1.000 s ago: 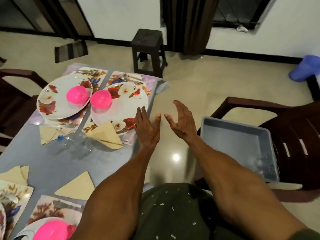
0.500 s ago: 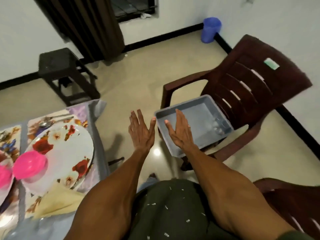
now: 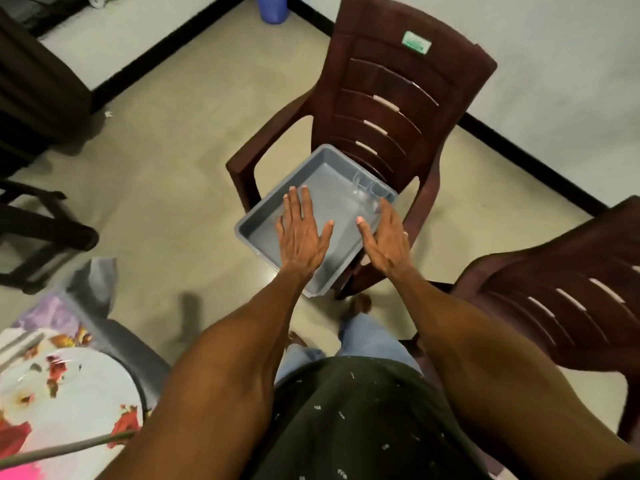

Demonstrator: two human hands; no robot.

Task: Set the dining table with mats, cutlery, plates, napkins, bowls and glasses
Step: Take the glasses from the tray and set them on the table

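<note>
A grey plastic tub rests on the seat of a dark brown plastic chair. Clear glasses lie in the tub's far right corner, hard to make out. My left hand hovers over the tub with straight fingers, holding nothing. My right hand is beside it, fingers straight, its fingertips close to the glasses; whether they touch I cannot tell. At the lower left, a floral plate lies on a floral mat on the table, with a pink bowl at the frame's edge.
A second brown chair stands close on the right. A dark stool is at the left and a blue bin by the far wall. Tiled floor lies between table and chair.
My view has swung right, away from the table toward the chair. Both hands have moved forward from mid-air to over the grey tub, still holding nothing.
</note>
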